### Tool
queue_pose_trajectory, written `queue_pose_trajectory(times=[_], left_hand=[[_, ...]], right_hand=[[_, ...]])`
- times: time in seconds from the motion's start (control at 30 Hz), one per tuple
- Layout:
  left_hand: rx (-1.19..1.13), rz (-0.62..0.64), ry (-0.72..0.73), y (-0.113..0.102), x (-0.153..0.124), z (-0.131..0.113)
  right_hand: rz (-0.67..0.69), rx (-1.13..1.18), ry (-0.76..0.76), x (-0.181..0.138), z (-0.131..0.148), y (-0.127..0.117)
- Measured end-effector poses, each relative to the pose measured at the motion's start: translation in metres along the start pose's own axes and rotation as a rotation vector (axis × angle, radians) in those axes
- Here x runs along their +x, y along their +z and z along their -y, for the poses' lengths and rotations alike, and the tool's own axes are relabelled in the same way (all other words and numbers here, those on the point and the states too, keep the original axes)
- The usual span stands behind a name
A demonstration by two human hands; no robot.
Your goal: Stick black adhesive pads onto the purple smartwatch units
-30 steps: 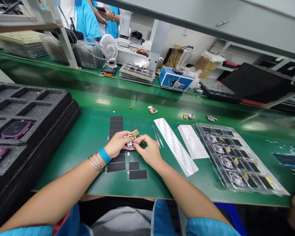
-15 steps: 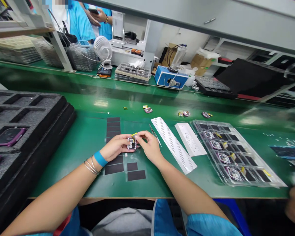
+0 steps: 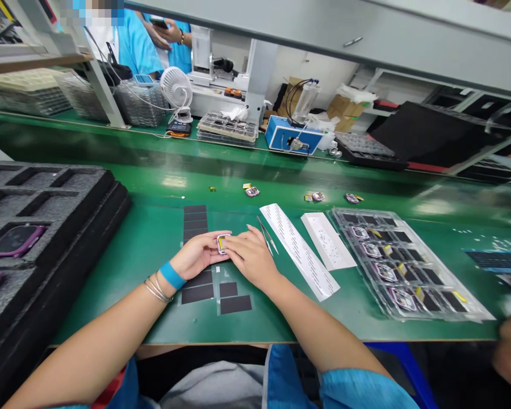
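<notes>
Near the middle of the front edge of the green table [image 3: 123, 321], two black patches [image 3: 235, 304] lie on a clear sheet. Just left of them, a black row [image 3: 198, 293] of flat pieces runs away from that edge and goes under the left hand. By the left edge sits a thick foam tray [image 3: 102, 182] with purple watches [image 3: 17, 241] in it. By the right edge lies a clear tray [image 3: 472, 313] with little round parts, black squares and yellow bits. A long white paper [image 3: 300, 253] with black marks lies between this tray and the right hand, and a white block [image 3: 329, 243] with tiny bits on it sits next to the paper.

The left hand [image 3: 200, 253] wears a blue band [image 3: 172, 276] and silver bangles [image 3: 156, 289]. Its fingers hold the small watch part [image 3: 218, 243] by its left side, over the front half of the table. A yellow piece [image 3: 221, 245] lies on it. The right hand [image 3: 252, 258] has its fingers close together over the right side; I can't tell if they pinch or just press. Tweezers [image 3: 267, 234] lie beside this hand.

Toward the back edge are more small parts [image 3: 252, 192], a blue box [image 3: 293, 136] and a white fan [image 3: 176, 88]. Farthest back, someone's hands [image 3: 170, 34] hold a phone [image 3: 158, 23].
</notes>
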State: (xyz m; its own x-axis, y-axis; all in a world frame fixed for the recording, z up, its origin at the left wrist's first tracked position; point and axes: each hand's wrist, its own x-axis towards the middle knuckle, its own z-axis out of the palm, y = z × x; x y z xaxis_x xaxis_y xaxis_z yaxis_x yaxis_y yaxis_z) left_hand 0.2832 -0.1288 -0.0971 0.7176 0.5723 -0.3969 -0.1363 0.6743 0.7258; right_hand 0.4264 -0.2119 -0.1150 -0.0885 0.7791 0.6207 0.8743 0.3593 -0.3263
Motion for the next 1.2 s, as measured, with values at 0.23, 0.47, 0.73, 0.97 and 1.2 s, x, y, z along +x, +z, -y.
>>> queue_pose_trajectory(times=[0.23,0.47,0.73,0.97,1.2], left_hand=[[0.121,0.087,0.075,-0.005,0.002,0.002],[0.185,0.130,0.126,-0.008,0.006,0.010],[0.243,0.097,0.192,-0.006,0.003,0.014],[0.210,0.085,0.125,-0.006,0.006,0.003],[0.474,0.026,0.335,-0.012,0.001,-0.007]], right_hand=[[0.008,0.327,0.272,0.000,-0.002,0.002],[0.228,0.954,0.627,-0.003,-0.011,0.015],[0.127,0.958,0.603,-0.006,0.001,0.012],[0.153,0.910,0.585,0.000,-0.012,0.009],[-0.120,0.697,0.648,0.004,-0.043,-0.001]])
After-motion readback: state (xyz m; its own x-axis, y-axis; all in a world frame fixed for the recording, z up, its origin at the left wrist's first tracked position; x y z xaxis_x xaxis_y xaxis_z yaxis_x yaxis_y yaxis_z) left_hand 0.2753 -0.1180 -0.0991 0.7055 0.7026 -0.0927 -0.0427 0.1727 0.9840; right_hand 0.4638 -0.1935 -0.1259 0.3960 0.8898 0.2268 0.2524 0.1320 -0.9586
